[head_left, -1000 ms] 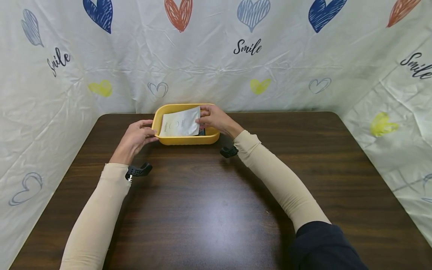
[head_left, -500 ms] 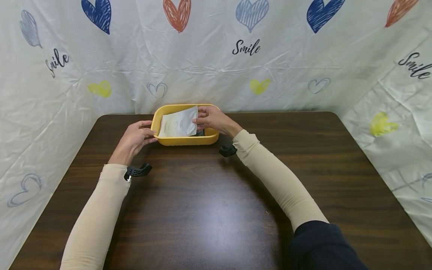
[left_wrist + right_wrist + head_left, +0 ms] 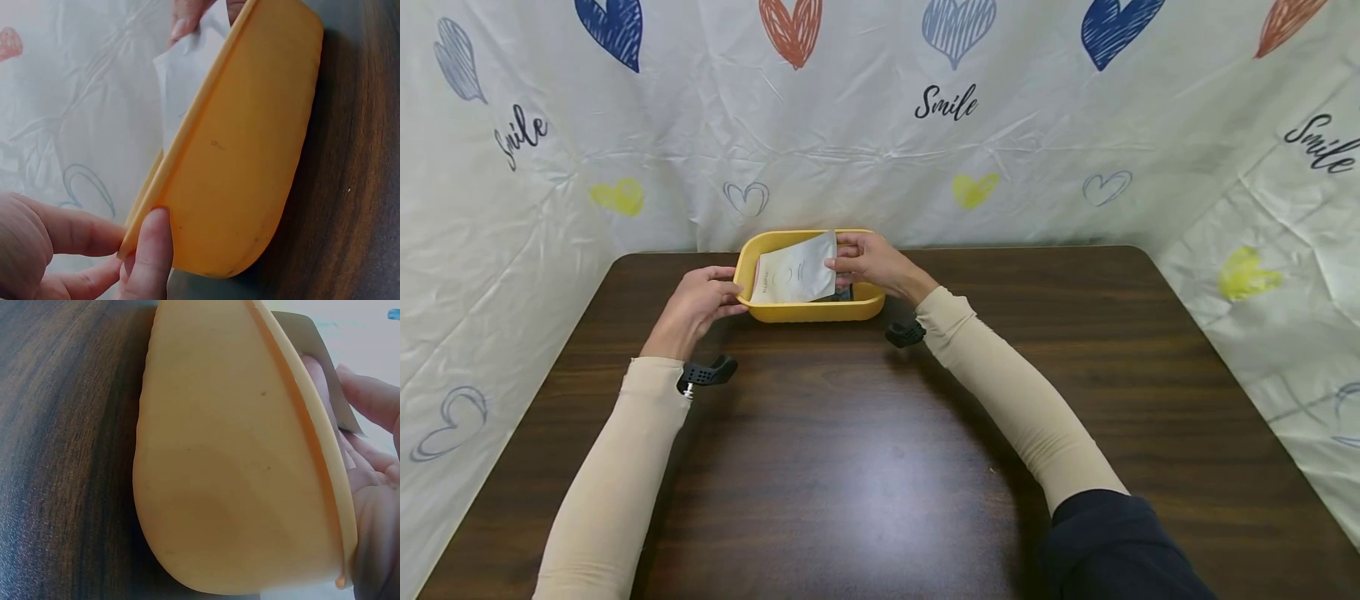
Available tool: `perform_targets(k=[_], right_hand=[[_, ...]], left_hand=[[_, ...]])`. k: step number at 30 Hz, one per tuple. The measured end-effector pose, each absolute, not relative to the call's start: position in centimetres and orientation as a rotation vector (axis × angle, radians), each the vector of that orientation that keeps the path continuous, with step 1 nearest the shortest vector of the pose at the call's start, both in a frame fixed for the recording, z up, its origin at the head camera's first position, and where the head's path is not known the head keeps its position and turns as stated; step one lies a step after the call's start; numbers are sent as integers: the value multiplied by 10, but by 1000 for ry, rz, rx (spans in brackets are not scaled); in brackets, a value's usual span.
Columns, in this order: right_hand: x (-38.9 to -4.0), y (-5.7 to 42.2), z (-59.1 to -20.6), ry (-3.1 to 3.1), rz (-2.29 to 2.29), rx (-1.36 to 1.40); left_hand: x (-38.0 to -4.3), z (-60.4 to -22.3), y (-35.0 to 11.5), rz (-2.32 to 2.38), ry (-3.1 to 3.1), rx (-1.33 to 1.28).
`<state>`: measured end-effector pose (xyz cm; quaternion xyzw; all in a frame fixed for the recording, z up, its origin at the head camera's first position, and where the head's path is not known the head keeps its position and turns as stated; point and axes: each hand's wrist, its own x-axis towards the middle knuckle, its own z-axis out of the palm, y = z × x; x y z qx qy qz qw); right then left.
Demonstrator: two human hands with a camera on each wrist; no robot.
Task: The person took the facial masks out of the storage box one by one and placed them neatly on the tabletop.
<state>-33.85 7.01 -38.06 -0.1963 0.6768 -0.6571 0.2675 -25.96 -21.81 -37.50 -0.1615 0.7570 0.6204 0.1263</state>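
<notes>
A yellow plastic basket stands at the table's far edge. My left hand holds its left end, and in the left wrist view the thumb and fingers pinch the rim from both sides. Inside the basket leans a flat white pouch with faint printing and a curved line on its front. My right hand reaches over the basket's right end and pinches the pouch's right edge, which is raised. Beneath the pouch, a dark item shows in part. In the right wrist view the basket wall hides part of the right fingers.
The dark wood-grain table extends toward me in front of the basket. A white cloth backdrop printed with hearts and "Smile" hangs right behind the basket and along both sides.
The pouch's right edge has risen a little and shifted slightly left with my right hand, showing more of the dark item. My left hand keeps its hold on the basket rim.
</notes>
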Motion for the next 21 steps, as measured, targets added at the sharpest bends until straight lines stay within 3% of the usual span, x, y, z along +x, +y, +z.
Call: perform_targets(k=[21], right_hand=[[-337, 63, -383, 1869, -1679, -560]], left_hand=[[-261, -380, -223, 1857, 2166, -448]])
